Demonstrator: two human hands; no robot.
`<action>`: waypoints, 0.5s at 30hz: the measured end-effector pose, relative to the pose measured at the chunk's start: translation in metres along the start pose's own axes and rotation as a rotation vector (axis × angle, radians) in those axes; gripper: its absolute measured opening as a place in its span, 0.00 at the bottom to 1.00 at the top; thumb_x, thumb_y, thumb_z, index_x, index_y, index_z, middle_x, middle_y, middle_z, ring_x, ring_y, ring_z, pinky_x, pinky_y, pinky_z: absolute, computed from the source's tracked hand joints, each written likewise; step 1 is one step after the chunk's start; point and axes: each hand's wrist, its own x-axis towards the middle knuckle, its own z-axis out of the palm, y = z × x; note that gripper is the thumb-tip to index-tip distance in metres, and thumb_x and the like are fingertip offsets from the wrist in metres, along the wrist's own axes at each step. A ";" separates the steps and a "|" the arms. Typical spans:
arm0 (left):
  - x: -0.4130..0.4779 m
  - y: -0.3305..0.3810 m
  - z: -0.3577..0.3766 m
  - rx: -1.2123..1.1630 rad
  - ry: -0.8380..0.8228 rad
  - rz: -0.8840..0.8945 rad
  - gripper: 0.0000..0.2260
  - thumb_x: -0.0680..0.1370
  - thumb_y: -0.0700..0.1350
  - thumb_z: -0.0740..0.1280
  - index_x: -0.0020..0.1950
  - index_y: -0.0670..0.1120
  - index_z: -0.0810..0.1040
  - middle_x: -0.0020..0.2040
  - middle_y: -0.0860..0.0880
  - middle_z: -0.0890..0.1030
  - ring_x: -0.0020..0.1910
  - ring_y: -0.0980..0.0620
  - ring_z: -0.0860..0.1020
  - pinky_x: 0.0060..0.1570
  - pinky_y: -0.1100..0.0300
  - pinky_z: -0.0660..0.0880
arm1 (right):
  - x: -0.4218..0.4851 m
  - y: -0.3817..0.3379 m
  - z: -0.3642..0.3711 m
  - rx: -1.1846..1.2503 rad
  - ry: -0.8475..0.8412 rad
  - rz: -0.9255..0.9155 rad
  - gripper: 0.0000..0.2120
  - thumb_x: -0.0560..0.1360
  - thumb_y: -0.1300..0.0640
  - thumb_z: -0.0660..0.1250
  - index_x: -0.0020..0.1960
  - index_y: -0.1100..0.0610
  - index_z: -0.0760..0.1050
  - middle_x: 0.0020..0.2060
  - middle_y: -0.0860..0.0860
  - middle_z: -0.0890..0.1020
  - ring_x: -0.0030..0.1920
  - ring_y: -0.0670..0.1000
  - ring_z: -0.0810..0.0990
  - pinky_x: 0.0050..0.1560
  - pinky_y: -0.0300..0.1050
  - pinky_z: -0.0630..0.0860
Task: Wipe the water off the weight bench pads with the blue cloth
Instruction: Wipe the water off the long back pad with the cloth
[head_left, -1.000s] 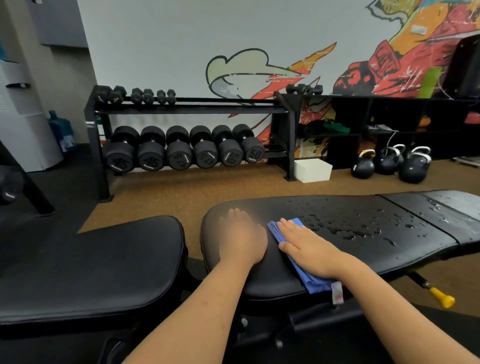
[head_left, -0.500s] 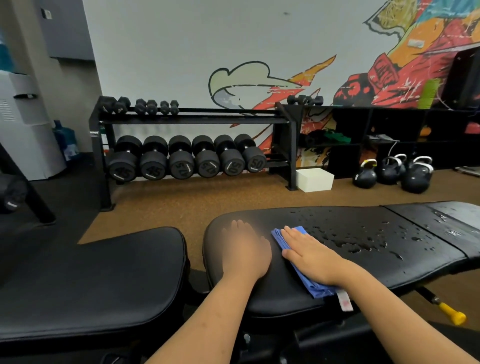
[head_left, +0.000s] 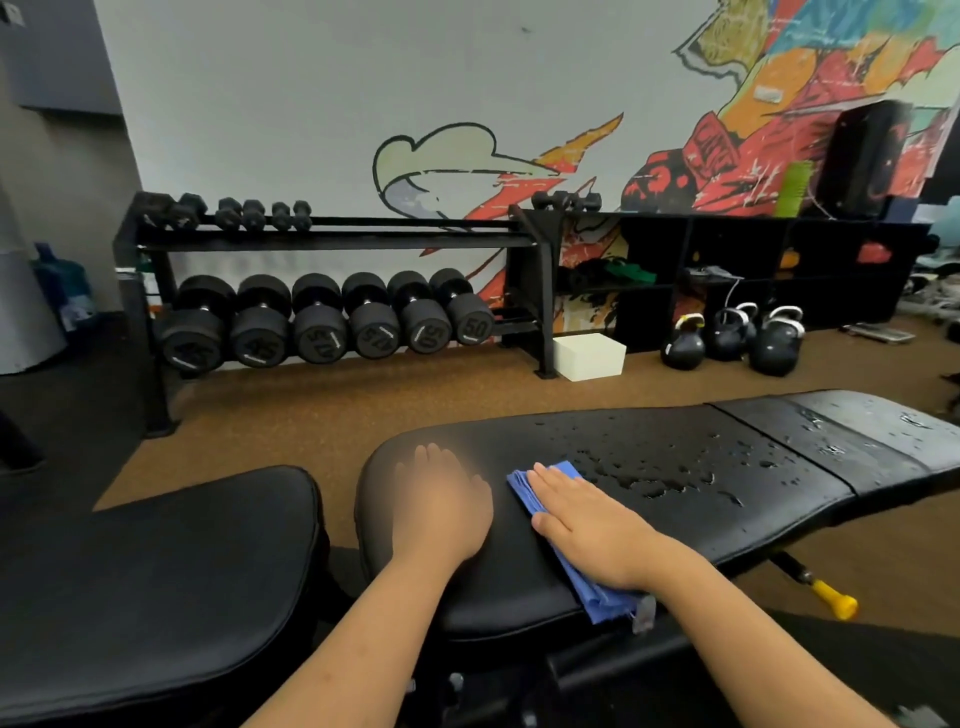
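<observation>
By my reading the job is barely under way. The left end of the long pad (head_left: 675, 530), under both hands, shows no drops. A wide patch of water drops (head_left: 665, 470) sits mid-frame just right of the blue cloth (head_left: 521, 484), and more beads dot the second pad (head_left: 857, 431) at the right edge.

The right grip (head_left: 587, 525) lies flat on the cloth, fingers straight and together, pressing it to the pad. The cloth's tail hangs over the near edge at lower centre. The left grip (head_left: 441, 512) rests flat on the pad's rounded left end, fingers straight, holding nothing.

Open room runs rightward along the pad. Its far and near edges are close, so lengthwise strokes seem safest. The seam between the two pads may trap water. A separate pad (head_left: 156, 571), seemingly dry, fills the lower left
</observation>
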 end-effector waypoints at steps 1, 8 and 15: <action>0.001 0.000 -0.001 0.002 0.002 -0.004 0.28 0.85 0.54 0.42 0.82 0.41 0.45 0.83 0.44 0.45 0.81 0.47 0.41 0.79 0.44 0.41 | 0.011 0.000 -0.004 0.004 -0.010 0.006 0.28 0.85 0.47 0.46 0.81 0.55 0.43 0.81 0.49 0.45 0.80 0.45 0.43 0.76 0.40 0.40; 0.005 0.000 -0.006 -0.016 0.004 0.010 0.29 0.85 0.55 0.43 0.82 0.41 0.46 0.83 0.45 0.46 0.82 0.47 0.43 0.79 0.45 0.42 | 0.071 0.003 -0.016 0.001 -0.020 0.038 0.28 0.86 0.49 0.46 0.81 0.59 0.44 0.81 0.54 0.46 0.80 0.50 0.45 0.79 0.47 0.44; 0.003 -0.004 -0.001 -0.026 0.017 0.029 0.29 0.85 0.54 0.44 0.82 0.40 0.48 0.83 0.44 0.48 0.82 0.47 0.44 0.79 0.45 0.43 | 0.036 0.003 -0.010 0.014 -0.017 0.017 0.28 0.86 0.50 0.46 0.81 0.58 0.44 0.81 0.53 0.47 0.80 0.49 0.45 0.77 0.44 0.44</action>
